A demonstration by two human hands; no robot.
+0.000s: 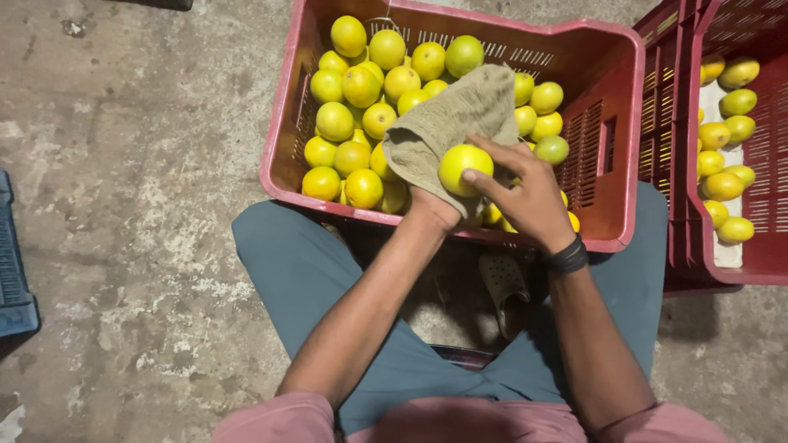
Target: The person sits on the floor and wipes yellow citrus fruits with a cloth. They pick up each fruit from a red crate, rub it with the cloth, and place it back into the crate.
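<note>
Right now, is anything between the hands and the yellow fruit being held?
Only the cloth: it lies between the left hand and the yellow fruit. The right hand touches the fruit bare.

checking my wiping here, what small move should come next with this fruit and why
Probably turn the yellow fruit a little with the right hand: the left hand cups it in the cloth, yet its upper face lies bare.
</note>
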